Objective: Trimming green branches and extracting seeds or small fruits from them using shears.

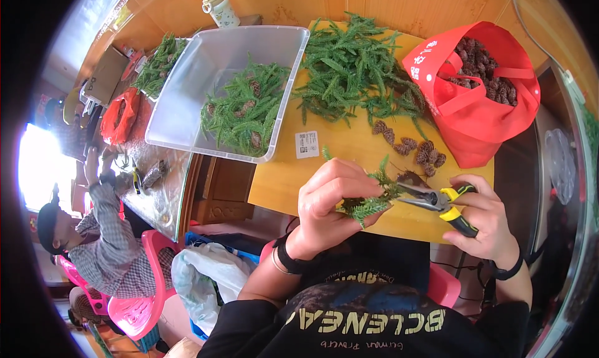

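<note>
My left hand (334, 196) is closed around a green artificial pine sprig (367, 207), held above the near edge of the yellow table. In my right hand (488, 219) are pliers (444, 200) with yellow-and-black handles. Their jaws point left and reach the right end of the sprig; whether they grip it, I cannot tell. A dark brown thing shows just behind the jaws, too unclear to name. Several loose pine cones (427, 154) lie on the table beyond the pliers.
A pile of green sprigs (352, 68) covers the table's far side. To its right stands a red bag (465, 124) of pine cones. A clear plastic bin (187, 90) on the left holds sprigs with cones. A white label (307, 145) lies nearby. Another person (118, 252) sits far left.
</note>
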The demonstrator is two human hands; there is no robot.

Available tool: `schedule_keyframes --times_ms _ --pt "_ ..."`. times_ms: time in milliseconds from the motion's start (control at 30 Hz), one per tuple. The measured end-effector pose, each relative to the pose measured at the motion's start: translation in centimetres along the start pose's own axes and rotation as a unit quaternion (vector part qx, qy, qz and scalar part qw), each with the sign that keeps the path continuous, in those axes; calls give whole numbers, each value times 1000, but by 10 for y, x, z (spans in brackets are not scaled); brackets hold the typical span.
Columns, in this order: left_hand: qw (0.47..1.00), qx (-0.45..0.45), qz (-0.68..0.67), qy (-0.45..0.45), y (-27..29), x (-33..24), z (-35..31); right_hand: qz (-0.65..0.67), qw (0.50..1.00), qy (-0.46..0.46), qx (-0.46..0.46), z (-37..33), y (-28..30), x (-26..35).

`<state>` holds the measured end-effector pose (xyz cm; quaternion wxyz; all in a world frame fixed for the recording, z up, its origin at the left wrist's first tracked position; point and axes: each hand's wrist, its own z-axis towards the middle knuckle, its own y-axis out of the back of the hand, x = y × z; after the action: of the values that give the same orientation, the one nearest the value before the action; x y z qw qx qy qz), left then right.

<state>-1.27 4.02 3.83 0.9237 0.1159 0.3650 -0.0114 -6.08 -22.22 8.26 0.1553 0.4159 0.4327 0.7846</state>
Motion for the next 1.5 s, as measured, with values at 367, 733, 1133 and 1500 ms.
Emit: schedule_keyframes --times_ms 367,733,1133,1500 --pt "995 -34 27 -91 -2 5 -3 -124 990 68 -22 4 4 -1" --pt "991 -17 47 -126 1 9 -6 -197 976 91 -25 10 13 -1" --pt "996 -32 -4 -83 -5 5 -7 -147 984 92 -45 8 5 -2" --pt "997 -44 -57 -12 -6 2 -9 -226 967 108 -48 9 9 9"
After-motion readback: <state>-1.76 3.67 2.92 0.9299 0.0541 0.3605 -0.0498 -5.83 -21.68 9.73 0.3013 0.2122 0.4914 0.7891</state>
